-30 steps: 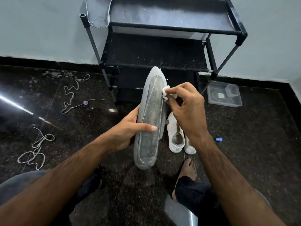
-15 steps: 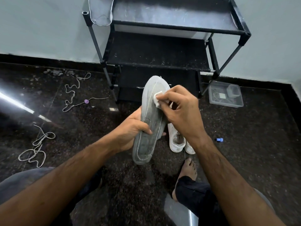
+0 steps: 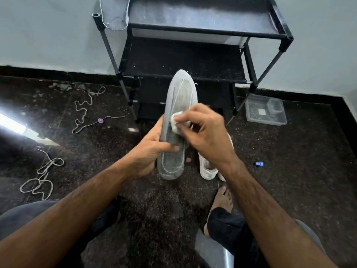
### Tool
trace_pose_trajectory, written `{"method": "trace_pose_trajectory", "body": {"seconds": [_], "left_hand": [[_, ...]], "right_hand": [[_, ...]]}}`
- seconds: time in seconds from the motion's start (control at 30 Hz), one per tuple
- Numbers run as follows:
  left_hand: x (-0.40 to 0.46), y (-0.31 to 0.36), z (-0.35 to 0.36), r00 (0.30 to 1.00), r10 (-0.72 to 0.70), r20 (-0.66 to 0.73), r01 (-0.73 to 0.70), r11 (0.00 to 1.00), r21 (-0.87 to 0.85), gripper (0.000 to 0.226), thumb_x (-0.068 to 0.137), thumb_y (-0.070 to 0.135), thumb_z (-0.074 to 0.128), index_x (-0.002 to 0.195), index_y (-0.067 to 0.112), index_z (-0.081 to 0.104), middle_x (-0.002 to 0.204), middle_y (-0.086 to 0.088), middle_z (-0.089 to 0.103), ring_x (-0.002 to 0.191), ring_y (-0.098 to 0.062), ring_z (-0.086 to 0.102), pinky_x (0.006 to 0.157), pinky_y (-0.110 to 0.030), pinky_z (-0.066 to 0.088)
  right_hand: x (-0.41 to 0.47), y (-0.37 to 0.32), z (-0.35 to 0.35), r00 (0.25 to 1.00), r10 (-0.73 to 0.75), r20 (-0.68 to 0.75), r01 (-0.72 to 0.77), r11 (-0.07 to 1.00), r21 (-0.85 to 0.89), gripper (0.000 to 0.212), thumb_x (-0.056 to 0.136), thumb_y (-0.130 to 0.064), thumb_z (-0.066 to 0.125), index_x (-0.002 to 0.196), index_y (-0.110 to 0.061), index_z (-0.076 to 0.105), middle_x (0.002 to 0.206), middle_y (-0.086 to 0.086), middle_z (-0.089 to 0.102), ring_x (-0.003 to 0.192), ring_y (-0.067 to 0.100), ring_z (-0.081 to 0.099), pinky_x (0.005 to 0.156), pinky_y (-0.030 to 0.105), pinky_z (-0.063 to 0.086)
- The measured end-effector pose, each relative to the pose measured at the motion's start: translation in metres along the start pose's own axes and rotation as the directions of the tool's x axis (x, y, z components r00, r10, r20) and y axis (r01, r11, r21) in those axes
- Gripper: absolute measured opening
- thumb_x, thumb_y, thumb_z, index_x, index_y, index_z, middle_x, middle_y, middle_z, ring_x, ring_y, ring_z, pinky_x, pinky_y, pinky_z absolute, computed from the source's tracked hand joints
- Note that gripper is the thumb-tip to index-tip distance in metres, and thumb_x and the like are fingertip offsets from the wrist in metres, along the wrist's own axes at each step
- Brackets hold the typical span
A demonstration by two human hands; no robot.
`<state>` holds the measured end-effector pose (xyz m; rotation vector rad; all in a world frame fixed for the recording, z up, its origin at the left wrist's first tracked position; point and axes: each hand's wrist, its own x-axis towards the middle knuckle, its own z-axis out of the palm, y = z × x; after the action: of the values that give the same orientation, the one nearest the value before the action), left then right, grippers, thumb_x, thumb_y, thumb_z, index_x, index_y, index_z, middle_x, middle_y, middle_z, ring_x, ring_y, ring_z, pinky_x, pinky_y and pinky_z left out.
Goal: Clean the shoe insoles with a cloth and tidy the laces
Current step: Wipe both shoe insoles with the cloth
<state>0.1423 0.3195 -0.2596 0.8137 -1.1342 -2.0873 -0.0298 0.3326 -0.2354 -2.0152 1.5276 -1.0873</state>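
A grey, dirty insole [image 3: 180, 93] is held upright in front of me, toe end up. My left hand [image 3: 152, 149] grips its lower left side, thumb across the face. My right hand [image 3: 204, 132] pinches a small white cloth [image 3: 175, 122] and presses it against the middle of the insole. Behind my right wrist, white shoes [image 3: 207, 168] stand on the floor, partly hidden. Two loose laces lie on the floor at left, one [image 3: 38, 178] near my knee and one [image 3: 85, 111] further back. A second insole [image 3: 115, 10] hangs over the rack's top left corner.
A black shoe rack [image 3: 193, 60] stands against the wall straight ahead. A clear plastic box [image 3: 265, 112] sits on the floor to its right. A small blue cap [image 3: 258, 163] lies on the dark stone floor at right. My bare right foot [image 3: 222, 200] rests below the shoes.
My right hand has slid the cloth down the insole from near the toe end to the middle. The left hand keeps its grip on the insole.
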Motion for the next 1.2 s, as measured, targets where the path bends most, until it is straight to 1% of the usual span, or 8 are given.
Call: {"method": "trace_pose_trajectory", "body": {"seconds": [0.1,0.3,0.43,0.5,0.7,0.87,1.07,1.2], "left_hand": [[0.0,0.002,-0.005,0.999,-0.008,-0.031,0.007,1.0,-0.005,0.076,0.084,-0.017,0.055,0.146,0.025,0.04,0.136,-0.015,0.057,0.122,-0.042,0.058,0.09,-0.066,0.053],[0.0,-0.002,0.002,0.995,-0.061,0.083,0.059,0.998,0.023,0.077,0.09,-0.022,0.048,0.147,0.027,0.037,0.131,-0.02,0.062,0.113,-0.045,0.065,0.075,-0.048,0.062],[0.002,0.001,-0.008,0.999,-0.035,-0.016,0.036,0.997,0.067,0.075,0.087,-0.024,0.05,0.146,0.021,0.041,0.121,-0.012,0.065,0.101,-0.031,0.069,0.069,-0.049,0.062],[0.003,0.001,-0.01,0.999,-0.028,-0.018,0.029,0.995,0.09,0.074,0.087,-0.024,0.051,0.146,0.019,0.04,0.12,-0.011,0.064,0.1,-0.027,0.07,0.068,-0.043,0.062],[0.002,-0.001,0.004,0.998,-0.038,0.054,0.034,0.997,0.076,0.078,0.089,-0.023,0.049,0.148,0.025,0.034,0.129,-0.019,0.06,0.104,-0.033,0.069,0.071,-0.05,0.062],[0.001,-0.001,-0.011,0.999,-0.022,-0.04,0.026,0.995,0.095,0.076,0.076,-0.013,0.06,0.142,0.017,0.038,0.133,-0.025,0.056,0.11,-0.032,0.068,0.078,-0.047,0.062],[0.005,0.003,-0.003,1.0,0.002,-0.005,-0.002,0.999,-0.038,0.072,0.081,-0.016,0.058,0.138,0.023,0.038,0.123,-0.016,0.06,0.103,-0.035,0.069,0.077,-0.058,0.059],[0.005,0.007,-0.015,0.994,0.07,-0.085,-0.075,0.996,-0.049,0.074,0.071,-0.02,0.059,0.134,0.018,0.047,0.113,-0.01,0.068,0.098,-0.023,0.07,0.078,-0.037,0.061]], "right_hand": [[0.0,-0.004,0.007,0.983,-0.07,0.168,0.068,0.998,0.016,0.013,0.085,-0.007,0.081,0.098,-0.011,0.08,0.094,-0.002,0.067,0.086,0.009,0.066,0.076,0.03,0.057],[0.001,0.0,-0.007,0.986,0.015,-0.167,-0.026,0.997,-0.067,0.014,0.09,-0.008,0.076,0.104,-0.01,0.078,0.097,0.0,0.065,0.09,0.008,0.064,0.081,0.023,0.057],[-0.001,-0.006,0.007,0.979,-0.068,0.191,0.067,0.998,0.01,0.011,0.087,-0.009,0.08,0.098,-0.01,0.08,0.094,0.0,0.067,0.087,0.011,0.066,0.077,0.031,0.057],[-0.001,-0.005,0.01,0.963,-0.095,0.252,0.092,0.995,0.025,0.01,0.087,-0.01,0.08,0.096,-0.013,0.081,0.093,-0.002,0.066,0.085,0.011,0.066,0.074,0.034,0.057],[-0.001,0.001,-0.004,0.995,-0.016,-0.099,0.008,0.997,-0.073,0.015,0.088,-0.005,0.077,0.102,-0.01,0.079,0.093,-0.001,0.065,0.085,0.009,0.064,0.077,0.026,0.056],[-0.002,-0.006,0.013,0.964,-0.083,0.251,0.075,0.996,0.041,0.012,0.087,-0.009,0.08,0.098,-0.012,0.082,0.093,0.0,0.068,0.085,0.013,0.067,0.073,0.031,0.057],[0.002,0.006,-0.005,0.996,0.036,-0.079,-0.039,0.998,-0.04,0.015,0.09,-0.009,0.076,0.105,-0.01,0.079,0.095,-0.002,0.064,0.085,0.011,0.066,0.071,0.031,0.059],[0.0,-0.001,0.006,0.992,-0.04,0.116,0.039,0.999,0.011,0.015,0.088,-0.008,0.078,0.103,-0.009,0.08,0.095,0.001,0.065,0.085,0.014,0.066,0.071,0.035,0.058]]}}
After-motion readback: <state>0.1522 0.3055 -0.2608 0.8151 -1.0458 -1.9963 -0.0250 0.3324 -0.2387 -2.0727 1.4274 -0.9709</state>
